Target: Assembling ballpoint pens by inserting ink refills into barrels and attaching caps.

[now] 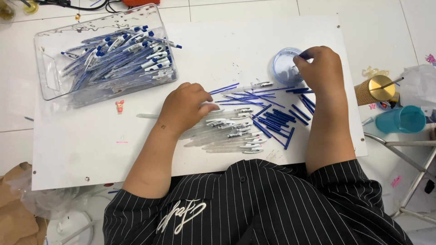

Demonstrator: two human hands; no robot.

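Nearest the camera was the person's black pinstriped shirt (254,204), with both bare forearms reaching forward over a white board (91,149) laid on a tiled floor.

At far left, a clear plastic tray (50,77) held a heap of assembled blue-and-white pens (122,56), piled loosely and filling most of it. Judging by that heap, a good share of the pens looked finished. A small cartoon sticker (120,106) sat on the board just below the tray.

Moving right, the left hand (184,109) rested palm down on a row of empty clear pen barrels (227,134), its fingers loosely curled and pressing on the barrels nearest it rather than gripping any one. About a dozen barrels lay side by side, apparently not yet fitted.

Beside them, a scatter of thin blue ink refills (277,120) spread across the board, some touching the barrels. These loose parts suggested much assembly remained.

Further right, the right hand (320,68) hovered at the rim of a small round clear tub (286,66), fingertips pinched together as though on a tiny part; what it held, if anything, was too small to tell.

At far right, off the board, stood a gold-lidded cup (374,90) and a teal cup (402,120).
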